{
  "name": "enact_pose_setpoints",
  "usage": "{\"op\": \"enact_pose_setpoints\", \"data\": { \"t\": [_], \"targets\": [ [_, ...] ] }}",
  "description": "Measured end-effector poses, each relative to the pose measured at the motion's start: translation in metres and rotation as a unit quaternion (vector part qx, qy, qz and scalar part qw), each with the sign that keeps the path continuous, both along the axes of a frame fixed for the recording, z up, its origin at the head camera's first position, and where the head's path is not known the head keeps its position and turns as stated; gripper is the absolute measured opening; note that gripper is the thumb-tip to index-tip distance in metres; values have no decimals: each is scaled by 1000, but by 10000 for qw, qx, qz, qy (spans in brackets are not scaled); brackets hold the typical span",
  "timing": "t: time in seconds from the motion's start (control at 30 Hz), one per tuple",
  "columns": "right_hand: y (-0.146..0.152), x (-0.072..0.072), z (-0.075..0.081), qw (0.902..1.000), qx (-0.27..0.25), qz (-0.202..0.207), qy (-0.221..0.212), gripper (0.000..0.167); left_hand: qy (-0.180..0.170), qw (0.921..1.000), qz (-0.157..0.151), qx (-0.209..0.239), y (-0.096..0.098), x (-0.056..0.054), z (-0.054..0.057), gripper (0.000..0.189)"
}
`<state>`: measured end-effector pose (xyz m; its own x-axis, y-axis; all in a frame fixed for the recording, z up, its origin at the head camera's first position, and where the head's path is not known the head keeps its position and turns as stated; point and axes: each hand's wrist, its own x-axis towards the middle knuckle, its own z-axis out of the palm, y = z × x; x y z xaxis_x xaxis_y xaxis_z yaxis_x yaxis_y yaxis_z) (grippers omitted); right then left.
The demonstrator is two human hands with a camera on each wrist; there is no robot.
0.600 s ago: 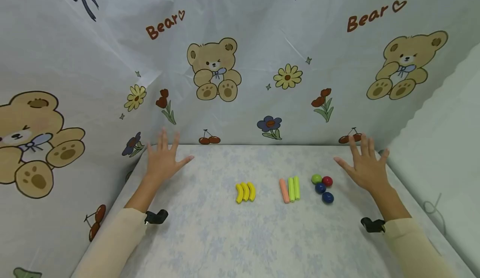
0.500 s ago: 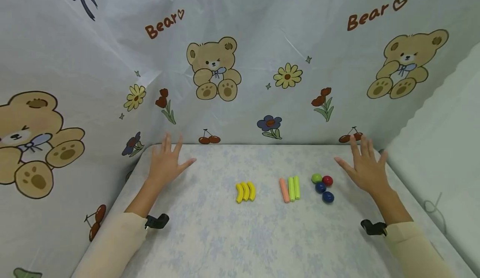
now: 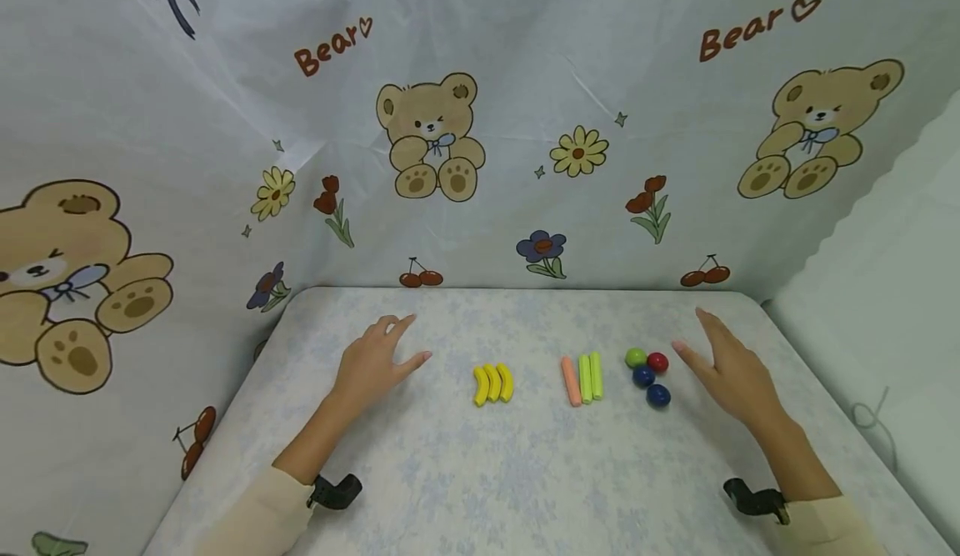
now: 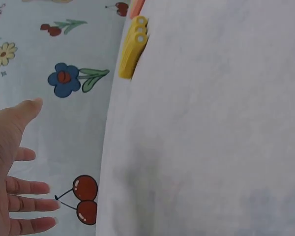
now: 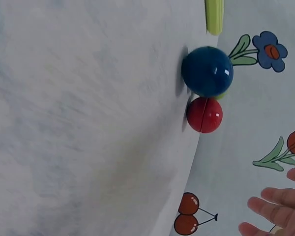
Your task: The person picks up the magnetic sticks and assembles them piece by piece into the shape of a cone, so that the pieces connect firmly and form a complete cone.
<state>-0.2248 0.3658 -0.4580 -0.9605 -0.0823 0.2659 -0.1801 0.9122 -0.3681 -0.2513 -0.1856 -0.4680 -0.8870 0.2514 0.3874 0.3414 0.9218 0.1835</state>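
My left hand [image 3: 369, 366] hovers to the left of three small yellow toy bananas [image 3: 492, 383], holding nothing, its thumb and fingers apart. My right hand [image 3: 738, 375] is to the right of several glossy balls, also holding nothing, thumb apart from the fingers. The balls are a green one [image 3: 635, 358], a red one [image 3: 657, 363] and two blue ones, the nearer blue ball [image 3: 657, 396] lying slightly apart in the head view. An orange stick [image 3: 571, 382] and two light green sticks [image 3: 590, 378] lie between the bananas and balls. In the right wrist view, a blue ball [image 5: 207, 72] partly hides the green one.
All these things lie on a table with a pale blue-mottled cover [image 3: 465, 473]. Behind and left of it hangs a sheet printed with bears [image 3: 510, 64]. A thin pale cable [image 3: 876, 427] is beside the table's right edge.
Both hands have come down toward the person's side of the table. The left hand has also moved right, closer to the bananas. The spread fingers have drawn together somewhat; the small objects stay put.
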Motion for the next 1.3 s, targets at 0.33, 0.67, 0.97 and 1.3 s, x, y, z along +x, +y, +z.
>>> {"op": "enact_pose_setpoints", "data": {
  "t": [0.33, 0.67, 0.97, 1.3],
  "targets": [
    [-13, 21, -5, 9973, -582, 124, -427, 72, -350, 9982, -401, 261, 42, 21, -14, 49],
    [-20, 27, -15, 9926, -935, 131, -765, 59, -1041, 9928, -496, 340, 76, 23, -28, 44],
    [-30, 25, -21, 9921, -796, 283, -923, 41, -1501, 9877, -418, 109, 93, 18, -30, 37],
    [-34, 19, -23, 9920, -692, 449, -954, 32, -1987, 9784, -456, 343, 103, 11, -30, 28]
  ]
}}
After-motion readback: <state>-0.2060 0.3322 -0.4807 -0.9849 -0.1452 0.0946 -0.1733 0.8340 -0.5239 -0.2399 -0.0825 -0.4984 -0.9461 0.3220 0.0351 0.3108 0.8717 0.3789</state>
